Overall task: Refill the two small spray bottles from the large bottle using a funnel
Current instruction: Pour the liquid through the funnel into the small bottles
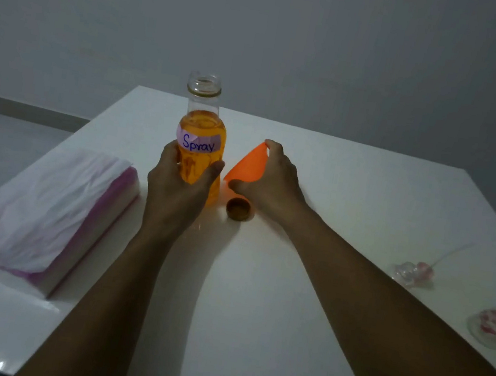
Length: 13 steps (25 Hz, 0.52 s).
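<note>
Here, left hand [176,186] wrapped around uncapped large bottle [200,148] upright on table [350,203]; right hand [269,176] pinching orange funnel [248,163]. Cap [238,209] just beside bottle.

Bare table [353,187] beyond funnel [248,165]; cap [239,209] beside bottle [202,136].

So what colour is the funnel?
Orange. The funnel shows clearly in the head view, gripped by the right hand.

Table [350,203]: white, smooth, glossy, reflective. Large bottle [202,136]: clear, shiny plastic or glass, paper label. Funnel [248,165]: orange, smooth matt plastic. Cap [238,209]: dull brownish. Tissue pack [44,205]: thin crinkled white sheets in glossy film.
</note>
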Each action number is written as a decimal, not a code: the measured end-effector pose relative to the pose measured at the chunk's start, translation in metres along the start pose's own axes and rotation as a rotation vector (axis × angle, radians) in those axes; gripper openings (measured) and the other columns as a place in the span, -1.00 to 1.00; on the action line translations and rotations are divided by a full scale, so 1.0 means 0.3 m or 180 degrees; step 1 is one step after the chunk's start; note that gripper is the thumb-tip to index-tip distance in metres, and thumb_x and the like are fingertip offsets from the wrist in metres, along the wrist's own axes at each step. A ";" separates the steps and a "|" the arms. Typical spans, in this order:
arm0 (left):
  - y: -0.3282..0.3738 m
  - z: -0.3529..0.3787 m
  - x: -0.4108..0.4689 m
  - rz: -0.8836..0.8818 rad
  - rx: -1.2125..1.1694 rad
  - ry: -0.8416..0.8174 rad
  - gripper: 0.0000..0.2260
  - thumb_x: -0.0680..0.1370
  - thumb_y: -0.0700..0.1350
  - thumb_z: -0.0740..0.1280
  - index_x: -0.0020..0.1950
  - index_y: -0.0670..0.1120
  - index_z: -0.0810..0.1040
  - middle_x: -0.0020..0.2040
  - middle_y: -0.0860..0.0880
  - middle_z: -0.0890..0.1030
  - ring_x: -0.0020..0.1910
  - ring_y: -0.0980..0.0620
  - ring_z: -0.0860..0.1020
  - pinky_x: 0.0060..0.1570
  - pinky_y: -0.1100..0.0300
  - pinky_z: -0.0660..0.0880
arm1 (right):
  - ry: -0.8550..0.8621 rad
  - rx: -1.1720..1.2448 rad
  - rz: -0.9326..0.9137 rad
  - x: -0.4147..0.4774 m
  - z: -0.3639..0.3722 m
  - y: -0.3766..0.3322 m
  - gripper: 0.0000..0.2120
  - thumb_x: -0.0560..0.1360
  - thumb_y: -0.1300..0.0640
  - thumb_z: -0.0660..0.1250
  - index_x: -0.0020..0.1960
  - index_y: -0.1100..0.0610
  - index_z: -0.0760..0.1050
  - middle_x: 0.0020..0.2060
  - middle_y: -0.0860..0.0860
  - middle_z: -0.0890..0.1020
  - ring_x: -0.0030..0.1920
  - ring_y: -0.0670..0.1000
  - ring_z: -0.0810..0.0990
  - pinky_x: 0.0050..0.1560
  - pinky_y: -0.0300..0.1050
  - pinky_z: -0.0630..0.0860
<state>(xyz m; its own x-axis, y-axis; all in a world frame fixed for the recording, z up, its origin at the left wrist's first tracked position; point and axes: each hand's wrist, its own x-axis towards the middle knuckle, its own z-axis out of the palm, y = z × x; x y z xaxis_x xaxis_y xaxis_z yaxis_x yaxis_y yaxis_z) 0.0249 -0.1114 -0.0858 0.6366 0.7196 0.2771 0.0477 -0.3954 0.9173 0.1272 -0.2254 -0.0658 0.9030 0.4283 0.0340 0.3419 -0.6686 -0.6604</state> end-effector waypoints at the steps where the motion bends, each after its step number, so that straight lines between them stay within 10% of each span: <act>1: 0.000 -0.005 0.000 0.0016 0.0030 0.0011 -0.48 0.48 0.11 0.40 0.38 0.00 0.37 0.19 0.12 0.48 0.12 0.15 0.43 0.02 0.26 0.39 | 0.0058 0.0058 -0.0043 0.001 0.002 -0.001 0.00 0.33 -0.07 0.60 0.57 0.02 0.07 0.50 0.06 0.30 0.46 0.16 0.32 0.29 0.05 0.45; 13: 0.143 -0.069 -0.144 0.0659 0.0005 -0.0295 -0.50 0.47 0.11 0.39 0.36 -0.02 0.43 0.16 0.08 0.54 0.07 0.08 0.51 -0.07 0.26 0.46 | 0.1287 0.1149 -0.0422 -0.387 -0.359 0.023 -0.08 0.19 -0.18 0.65 0.44 -0.04 0.35 0.30 -0.05 0.56 0.19 -0.01 0.60 0.11 -0.02 0.64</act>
<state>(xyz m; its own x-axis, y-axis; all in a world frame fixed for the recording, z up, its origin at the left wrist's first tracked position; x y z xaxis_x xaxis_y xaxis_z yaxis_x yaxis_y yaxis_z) -0.0165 -0.1477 -0.0526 0.7010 0.5675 0.4318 -0.0900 -0.5302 0.8430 0.0526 -0.3452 0.0067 0.9106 0.1795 0.3724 0.4127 -0.3438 -0.8435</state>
